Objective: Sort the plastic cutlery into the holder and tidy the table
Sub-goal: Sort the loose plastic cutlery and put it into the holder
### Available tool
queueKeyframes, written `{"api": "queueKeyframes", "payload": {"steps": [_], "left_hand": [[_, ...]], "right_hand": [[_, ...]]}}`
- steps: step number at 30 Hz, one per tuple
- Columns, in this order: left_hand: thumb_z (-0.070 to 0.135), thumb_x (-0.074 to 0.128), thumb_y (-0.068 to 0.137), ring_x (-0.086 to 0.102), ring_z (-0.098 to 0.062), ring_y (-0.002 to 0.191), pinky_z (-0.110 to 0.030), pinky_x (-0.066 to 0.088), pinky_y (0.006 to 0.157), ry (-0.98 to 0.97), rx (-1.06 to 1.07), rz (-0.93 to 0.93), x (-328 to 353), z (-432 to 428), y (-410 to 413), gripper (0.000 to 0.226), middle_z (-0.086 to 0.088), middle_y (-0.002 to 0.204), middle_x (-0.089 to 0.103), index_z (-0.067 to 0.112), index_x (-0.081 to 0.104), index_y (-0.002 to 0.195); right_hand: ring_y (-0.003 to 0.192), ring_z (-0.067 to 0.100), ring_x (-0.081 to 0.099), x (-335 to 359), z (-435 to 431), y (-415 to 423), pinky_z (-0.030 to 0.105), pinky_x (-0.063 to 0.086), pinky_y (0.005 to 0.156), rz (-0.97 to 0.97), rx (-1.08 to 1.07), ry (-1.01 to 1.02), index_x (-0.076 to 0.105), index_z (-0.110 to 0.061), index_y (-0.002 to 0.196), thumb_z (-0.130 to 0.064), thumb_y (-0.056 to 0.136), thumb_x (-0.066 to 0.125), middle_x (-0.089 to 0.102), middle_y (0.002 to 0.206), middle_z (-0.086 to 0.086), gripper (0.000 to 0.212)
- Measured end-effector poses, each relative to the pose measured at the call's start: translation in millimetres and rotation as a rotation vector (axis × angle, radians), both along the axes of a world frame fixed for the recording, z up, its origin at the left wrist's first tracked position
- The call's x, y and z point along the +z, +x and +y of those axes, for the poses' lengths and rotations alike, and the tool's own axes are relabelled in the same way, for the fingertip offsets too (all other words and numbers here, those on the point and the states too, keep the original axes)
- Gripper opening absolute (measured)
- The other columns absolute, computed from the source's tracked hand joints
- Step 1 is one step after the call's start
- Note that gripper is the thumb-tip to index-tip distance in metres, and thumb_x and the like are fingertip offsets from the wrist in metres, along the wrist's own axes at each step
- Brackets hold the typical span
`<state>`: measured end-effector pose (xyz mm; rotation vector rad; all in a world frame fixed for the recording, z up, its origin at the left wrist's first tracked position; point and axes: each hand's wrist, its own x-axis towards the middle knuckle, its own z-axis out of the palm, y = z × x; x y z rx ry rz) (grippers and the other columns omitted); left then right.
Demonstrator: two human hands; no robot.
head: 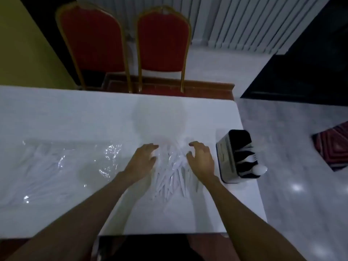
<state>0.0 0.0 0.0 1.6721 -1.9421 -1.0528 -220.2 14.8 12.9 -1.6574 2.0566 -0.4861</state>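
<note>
We have the loose pile of white plastic cutlery lying on the white table just to the left of the holder, and our two hands flank it. Our left hand sits on the side of the pile away from the holder, our right hand between the pile and the holder. Both have their fingers spread and loosely bent, gripping nothing; we cannot tell whether the fingertips touch the pieces or hover just above them. The end of the pile farthest from us looks glossy, perhaps under clear film, but it is too blurred to tell.

The holder stands near the table's right edge and already has a white spoon and a fork poking out of its dark compartments. Well to the left of the holder, beyond our left hand, lies a clear plastic bag with more white pieces inside.

We judge these pieces very light, thin and smooth, so they will slide on the glossy top and scatter if swept hard. They are stiff enough to lift but would probably snap if bent. The handles fan toward us, so we would gather a few matching pieces by their handles, pinching near mid-length, and drop them in handle first. The bag is soft and crinkly; we would take it by an edge.
</note>
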Motion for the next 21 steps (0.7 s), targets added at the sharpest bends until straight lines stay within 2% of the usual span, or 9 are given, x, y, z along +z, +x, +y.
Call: {"api": "queueKeyframes", "payload": {"steps": [4,6,8,11,13,15,17,19,21], "left_hand": [[0.043,0.054,0.091,0.005,-0.026,0.148,-0.033,0.013,0.117,0.039,-0.287,-0.227,-35,26,-10,0.068,-0.002,0.16,0.007,0.029,0.021,0.149],[0.066,0.044,0.083,-0.012,-0.029,0.147,-0.043,0.009,0.119,0.017,-0.44,-0.394,-47,34,-17,0.084,-0.004,0.159,-0.013,0.032,0.006,0.151],[0.077,0.038,0.076,-0.024,-0.032,0.143,-0.05,0.004,0.117,0.009,-0.509,-0.505,-54,43,-22,0.097,-0.008,0.155,-0.028,0.032,-0.005,0.15],[0.08,0.038,0.069,-0.028,-0.036,0.14,-0.052,0.0,0.115,-0.012,-0.508,-0.517,-75,48,-27,0.108,-0.011,0.152,-0.033,0.029,-0.012,0.149],[0.073,0.05,0.074,-0.026,-0.037,0.141,-0.051,0.003,0.115,-0.041,-0.466,-0.505,-90,47,-28,0.108,-0.013,0.153,-0.029,0.025,-0.009,0.15],[0.066,0.051,0.08,-0.021,-0.037,0.142,-0.051,0.01,0.117,-0.071,-0.388,-0.468,-97,39,-29,0.103,-0.015,0.155,-0.024,0.021,-0.008,0.151],[0.066,0.04,0.082,-0.023,-0.037,0.141,-0.048,0.007,0.116,-0.068,-0.32,-0.428,-98,26,-29,0.099,-0.014,0.152,-0.026,0.026,-0.024,0.146],[0.066,0.04,0.08,-0.031,-0.035,0.137,-0.043,0.001,0.115,-0.019,-0.304,-0.38,-96,9,-27,0.104,-0.011,0.149,-0.033,0.026,-0.036,0.139],[0.06,0.048,0.083,-0.032,-0.031,0.138,-0.04,0.0,0.115,0.018,-0.327,-0.353,-93,-4,-25,0.102,-0.01,0.15,-0.034,0.022,-0.028,0.141]], "right_hand": [[0.127,0.025,0.037,-39,31,-9,0.039,0.048,0.087,0.158,-0.088,0.196,0.036,-0.033,0.14,-0.059,0.085,0.056,0.035,0.144,0.0,0.064],[0.128,0.028,0.033,-55,42,-9,0.041,0.049,0.087,0.224,-0.093,0.269,0.025,-0.039,0.146,-0.07,0.081,0.052,0.025,0.147,0.002,0.076],[0.129,0.029,0.029,-61,50,-5,0.043,0.05,0.086,0.227,-0.079,0.313,0.014,-0.041,0.148,-0.074,0.08,0.048,0.018,0.149,0.002,0.083],[0.133,0.031,0.023,-77,52,7,0.042,0.05,0.089,0.208,-0.04,0.317,0.013,-0.038,0.15,-0.07,0.083,0.049,0.015,0.154,0.001,0.083],[0.134,0.028,0.023,-82,46,13,0.039,0.049,0.092,0.153,-0.001,0.285,0.016,-0.034,0.151,-0.063,0.088,0.05,0.019,0.155,-0.002,0.076],[0.132,0.026,0.025,-83,34,17,0.037,0.046,0.094,0.076,0.033,0.276,0.018,-0.03,0.15,-0.057,0.094,0.046,0.025,0.153,-0.004,0.069],[0.13,0.026,0.028,-85,20,21,0.036,0.045,0.095,0.039,0.061,0.252,0.02,-0.025,0.151,-0.049,0.097,0.043,0.029,0.151,-0.002,0.063],[0.126,0.028,0.03,-86,7,25,0.036,0.045,0.094,0.048,0.087,0.212,0.022,-0.02,0.151,-0.04,0.099,0.044,0.033,0.148,0.003,0.059],[0.123,0.029,0.031,-86,-5,27,0.036,0.042,0.097,0.041,0.102,0.19,0.023,-0.018,0.15,-0.036,0.099,0.046,0.035,0.146,0.005,0.059]]}}
